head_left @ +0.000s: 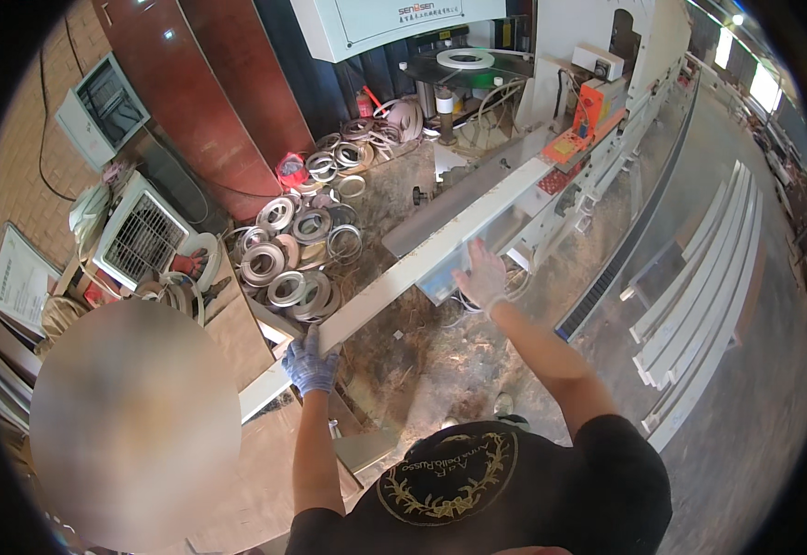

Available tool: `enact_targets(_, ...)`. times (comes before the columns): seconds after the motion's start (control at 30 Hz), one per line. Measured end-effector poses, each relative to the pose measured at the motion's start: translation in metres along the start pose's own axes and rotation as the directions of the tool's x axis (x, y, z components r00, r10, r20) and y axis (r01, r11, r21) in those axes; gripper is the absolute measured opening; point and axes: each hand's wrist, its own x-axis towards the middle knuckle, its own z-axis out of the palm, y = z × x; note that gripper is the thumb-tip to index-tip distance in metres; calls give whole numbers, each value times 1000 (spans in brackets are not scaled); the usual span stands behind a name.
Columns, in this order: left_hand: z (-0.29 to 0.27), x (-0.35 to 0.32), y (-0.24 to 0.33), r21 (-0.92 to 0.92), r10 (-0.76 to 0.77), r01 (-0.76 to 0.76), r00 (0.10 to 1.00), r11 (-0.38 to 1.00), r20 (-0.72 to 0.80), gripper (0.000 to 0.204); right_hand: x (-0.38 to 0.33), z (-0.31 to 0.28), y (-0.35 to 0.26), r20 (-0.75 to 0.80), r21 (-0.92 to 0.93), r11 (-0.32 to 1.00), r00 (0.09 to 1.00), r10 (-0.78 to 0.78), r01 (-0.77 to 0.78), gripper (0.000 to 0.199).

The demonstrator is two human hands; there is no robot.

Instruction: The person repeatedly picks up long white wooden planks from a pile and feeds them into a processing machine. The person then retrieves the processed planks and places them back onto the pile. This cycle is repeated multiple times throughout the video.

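Observation:
A long narrow pale board (387, 293) runs slantwise from the wooden table at lower left up to the orange-topped machine part at upper right. My left hand (310, 363), in a bluish knitted glove, grips the board's near edge close to the table, fingers over its top. Farther along, my right hand (483, 276), in a pale glove, has its fingers spread against the board's near side. Under that hand is a bluish, clear-looking panel (444, 279) on the machine's side. Whether the right palm presses the board or the panel, I cannot tell.
Rolls of edging tape (288, 268) lie heaped on the littered floor beyond the board. An orange machine unit (598, 109) stands at the far end. Right of a dark conveyor belt (607, 287) lie several white strips (700, 305). A blurred patch covers part of the wooden table (274, 462).

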Motion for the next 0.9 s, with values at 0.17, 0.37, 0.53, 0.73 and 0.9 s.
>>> enact_targets(0.17, 3, 1, -3, 47, -15, 15, 1000, 999, 3, 70, 40, 10, -27, 294, -100, 983, 939, 179, -156, 89)
enact_targets(0.37, 3, 1, -2, 27, 45, -44, 999, 999, -26, 70, 41, 36, -18, 189, -258, 962, 972, 140, -88, 94)
enact_targets(0.53, 11, -3, -9, 21, 52, -52, 999, 998, -1, 69, 42, 19, -24, 268, -327, 944, 953, 139, -46, 94)
enact_targets(0.73, 12, 0, -3, 48, 60, -58, 998, 997, -35, 73, 50, 19, -14, 355, -202, 975, 921, 161, -93, 95)
enact_targets(0.9, 9, 4, 4, 78, 15, -15, 1000, 997, 4, 72, 50, 12, -12, 345, -200, 976, 927, 148, -82, 95)
